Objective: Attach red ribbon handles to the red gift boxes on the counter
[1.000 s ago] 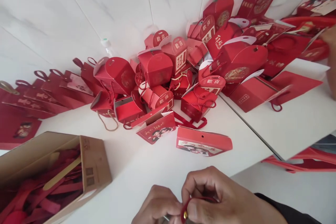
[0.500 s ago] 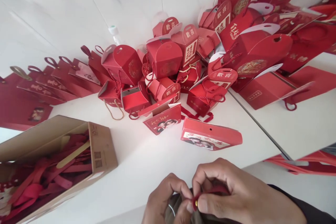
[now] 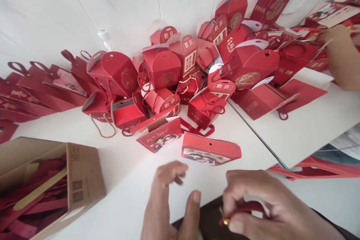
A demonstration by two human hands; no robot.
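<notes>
My right hand (image 3: 253, 202) pinches a dark red ribbon strap (image 3: 249, 207), bent into a loop, with a small gold rivet (image 3: 225, 222) at its end by the thumb tip. My left hand (image 3: 171, 202) is apart from it, thumb and fingers spread with nothing between them. Just beyond the hands lies a red gift box (image 3: 212, 147) printed with a cartoon couple, a hole in its upper side. Beside it, to the left, another red gift box (image 3: 161, 135) with a similar couple leans on the white table (image 3: 126, 180).
At the left, a cardboard carton (image 3: 87, 172) holds many red straps and a gold one. Red boxes with cord handles (image 3: 161, 63) pile up against the wall; flat red bags (image 3: 53, 82) lean there too. Another person's arm (image 3: 341, 56) reaches in at the right, above a red stool (image 3: 317, 168).
My left hand has let go of the strap and opened, moving left and up. The right hand keeps the strap, shifted slightly right. The view has turned right, bringing another person's arm in.
</notes>
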